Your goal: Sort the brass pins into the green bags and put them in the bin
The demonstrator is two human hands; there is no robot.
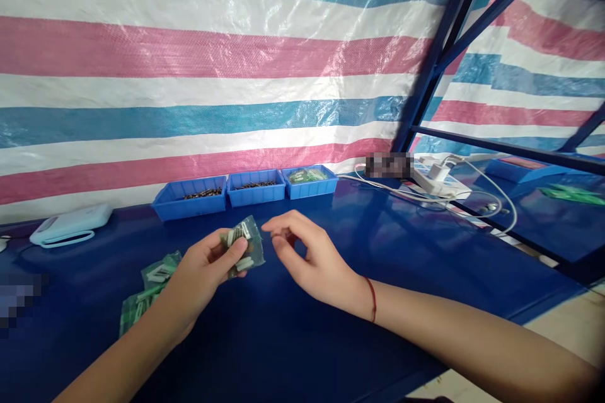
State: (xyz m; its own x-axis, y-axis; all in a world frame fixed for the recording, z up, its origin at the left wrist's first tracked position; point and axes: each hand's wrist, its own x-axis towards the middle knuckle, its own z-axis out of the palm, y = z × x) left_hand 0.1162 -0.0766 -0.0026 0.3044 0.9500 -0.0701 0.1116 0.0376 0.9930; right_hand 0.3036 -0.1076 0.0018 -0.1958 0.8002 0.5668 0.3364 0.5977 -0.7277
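Head view, packet: a small green-tinted plastic packet (pixel 243 247) with pale pieces inside is held above the near middle of the blue table (pixel 378 245).
Head view, left hand: the left hand (pixel 203 274) is closed on the packet, thumb laid over its front and fingers behind; the grip sits at the packet's left edge.
Head view, right hand: the right hand (pixel 307 258) is held just right of the packet, fingers loosely curled and half open, nothing gripped; whether a fingertip touches the packet cannot be told.
Head view, handling: the packet is judged light, thin and crinkly, with slick film that could slide; loose contents would shift inside. A pinch at a sealed edge is judged the safest hold.
Head view, near left: more green packets (pixel 149 293) are piled on the table beside the left wrist.
Head view, far side: three blue bins (pixel 246 189) are lined up against the striped tarp (pixel 212 50); two hold dark small parts, the right one green packets.
Head view, far left: a pale device (pixel 70 227) is set on the table.
Head view, far right: white cables (pixel 449 192) are trailed across.
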